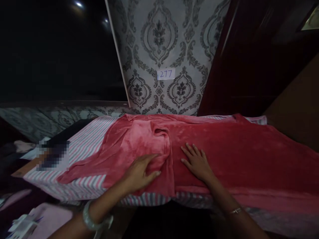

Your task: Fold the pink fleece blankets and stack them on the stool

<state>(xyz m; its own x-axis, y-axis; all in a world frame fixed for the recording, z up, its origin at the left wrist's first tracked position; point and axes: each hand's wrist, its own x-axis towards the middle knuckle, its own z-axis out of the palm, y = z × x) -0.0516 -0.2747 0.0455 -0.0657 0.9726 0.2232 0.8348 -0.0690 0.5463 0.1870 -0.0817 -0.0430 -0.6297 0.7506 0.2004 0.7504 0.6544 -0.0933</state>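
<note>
A red velvety garment [224, 149] lies spread across a table covered in pink, white and grey striped cloth [87, 139]. My left hand [141, 172] rests on a folded, lighter-looking part of the garment [147, 136], fingers stretched with the thumb apart. My right hand [196, 162] lies flat on the red fabric just right of that fold, fingers spread. A pale bangle circles my left wrist and a thin bracelet my right. Neither hand grips anything.
Patterned grey wallpaper [164, 49] with a label reading 277 [166, 73] stands behind the table. A dark wooden panel [261, 56] is at the right. A dark object [67, 132] lies on the table's left end; pale cloth and papers [37, 219] sit lower left.
</note>
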